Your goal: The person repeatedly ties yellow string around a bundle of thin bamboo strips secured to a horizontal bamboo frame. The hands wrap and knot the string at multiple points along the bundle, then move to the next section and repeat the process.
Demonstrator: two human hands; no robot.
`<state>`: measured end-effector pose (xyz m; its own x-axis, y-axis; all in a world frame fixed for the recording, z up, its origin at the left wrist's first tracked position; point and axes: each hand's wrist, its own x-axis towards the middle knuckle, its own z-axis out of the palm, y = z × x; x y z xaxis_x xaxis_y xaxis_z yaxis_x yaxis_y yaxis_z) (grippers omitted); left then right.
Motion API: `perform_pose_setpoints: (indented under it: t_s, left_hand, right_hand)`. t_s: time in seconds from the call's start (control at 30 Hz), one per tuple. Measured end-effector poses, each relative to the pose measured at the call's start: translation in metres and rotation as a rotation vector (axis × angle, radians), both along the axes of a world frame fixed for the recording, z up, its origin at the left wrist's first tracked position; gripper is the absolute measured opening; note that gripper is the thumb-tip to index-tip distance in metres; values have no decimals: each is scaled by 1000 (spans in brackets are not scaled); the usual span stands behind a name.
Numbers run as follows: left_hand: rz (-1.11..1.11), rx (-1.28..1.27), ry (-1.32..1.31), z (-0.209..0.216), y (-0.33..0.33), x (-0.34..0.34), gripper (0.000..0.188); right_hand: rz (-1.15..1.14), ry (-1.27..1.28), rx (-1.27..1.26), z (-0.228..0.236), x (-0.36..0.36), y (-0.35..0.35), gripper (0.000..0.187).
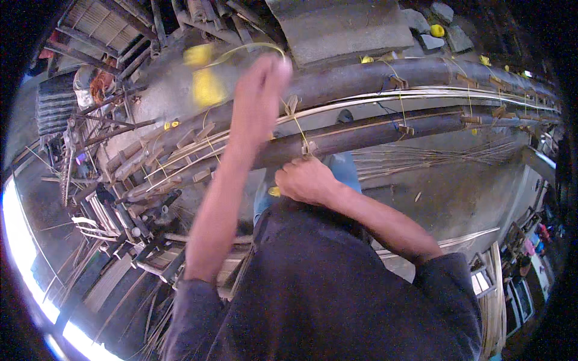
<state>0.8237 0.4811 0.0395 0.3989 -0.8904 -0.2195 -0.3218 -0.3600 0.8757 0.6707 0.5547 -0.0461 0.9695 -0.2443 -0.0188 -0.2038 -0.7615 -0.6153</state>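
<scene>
My left hand (265,78) is raised over the far dark pole (355,81), smeared by motion, with its fingers closed on a thin yellow cord (256,46). The cord arcs left toward a blurred yellow bundle (208,87). My right hand (307,180) is closed in a fist at the near edge of the near pole (355,135), just below a small wooden peg (309,148). What it grips is hidden; a bit of yellow (274,191) shows beside its fingers. Long pale strips (337,102) run lengthwise between the poles, with yellow cords (300,129) crossing them.
More pegs (406,129) and yellow cord bits (484,60) are spaced along the poles. Stones and a yellow ball-like thing (437,30) lie at the far right. Thin sticks (433,159) lie on the floor at right. Cut poles and wood pieces (120,222) crowd the left.
</scene>
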Motion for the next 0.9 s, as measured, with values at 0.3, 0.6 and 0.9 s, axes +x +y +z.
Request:
perform_pose_setpoints:
  t_s: [0.3,0.6,0.9]
  left_hand:
    - [-479,89,-381,-66,-65,113,36]
    - [-494,213,13,30,151,171,35]
    - [-43,-375,-543,-102,174,137,22]
  right_hand:
    - [-54,103,435,58,-15,16,45]
    - [-516,178,673,20,96,108,23]
    - [60,-419,-272,206,273,0,20]
